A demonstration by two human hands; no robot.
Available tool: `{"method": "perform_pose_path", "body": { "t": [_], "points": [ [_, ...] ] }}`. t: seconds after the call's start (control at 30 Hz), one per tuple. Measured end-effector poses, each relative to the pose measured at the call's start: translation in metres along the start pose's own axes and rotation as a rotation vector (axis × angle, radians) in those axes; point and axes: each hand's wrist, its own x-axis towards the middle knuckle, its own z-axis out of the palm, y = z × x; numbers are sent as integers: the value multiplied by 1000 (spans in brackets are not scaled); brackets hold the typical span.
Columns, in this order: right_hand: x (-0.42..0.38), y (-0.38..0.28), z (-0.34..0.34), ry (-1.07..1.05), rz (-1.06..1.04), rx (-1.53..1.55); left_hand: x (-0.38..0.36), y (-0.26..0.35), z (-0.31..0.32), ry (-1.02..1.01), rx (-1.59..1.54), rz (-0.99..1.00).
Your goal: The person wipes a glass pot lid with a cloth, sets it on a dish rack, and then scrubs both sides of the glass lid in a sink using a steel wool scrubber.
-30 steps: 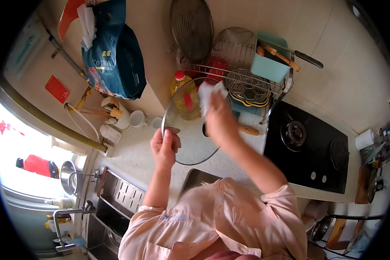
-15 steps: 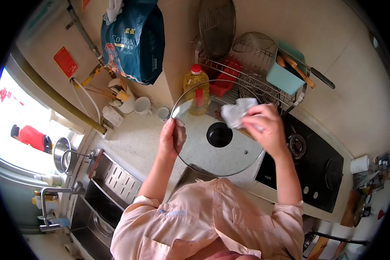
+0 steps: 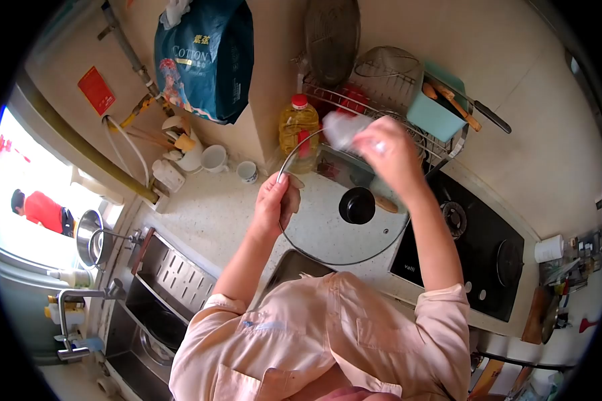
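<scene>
Left hand (image 3: pixel 275 202) grips glass lid (image 3: pixel 328 232); right hand (image 3: pixel 389 152) pinches tissue (image 3: pixel 341 129) (probably; blurred), moved toward far rim (image 3: pixel 299 144).

There are two hands (image 3: pixel 279 200) (image 3: pixel 391 155), one glass lid (image 3: pixel 354 204), one white cloth (image 3: pixel 344 129), two white cups (image 3: pixel 214 160) (image 3: pixel 247 173), one red-capped oil bottle (image 3: pixel 297 128), one turquoise container (image 3: pixel 433 115) and one hob (image 3: pixel 473 264) with two burners (image 3: pixel 455 220) (image 3: pixel 508 263).

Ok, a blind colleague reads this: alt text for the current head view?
A person's left hand holds a glass lid by its edge; the right hand holds a white cloth or tissue near the far edge. A red-capped bottle stands behind the lid, a black stove to the right.
</scene>
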Motion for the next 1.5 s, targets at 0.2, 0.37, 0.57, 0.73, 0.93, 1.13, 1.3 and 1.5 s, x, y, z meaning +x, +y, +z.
{"method": "perform_pose_path", "body": {
  "t": [0.2,0.37,0.57,0.73,0.93,1.13,1.3,1.5],
  "points": [
    [-23,-38,41,-52,-140,39,-3,0,6,72,64,42],
    [4,-2,20,127,167,-56,-10,19,4,-31,235,30],
    [-39,76,-20,2,730,921,-2,18,-26,-58,90,93],
    [-47,39,-36,-109,722,1322,9,4,-22,-61,59,28],
    [-49,52,-42,-108,568,436,12,22,8,53,147,58],
    [-91,102,-65,529,529,223,54,111,54,187,326,432],
    [-57,121,-155,523,303,-603,126,156,107,226,526,531],
    [-12,186,-195,-12,392,-839,205,148,135,190,769,640]
  ]
}}
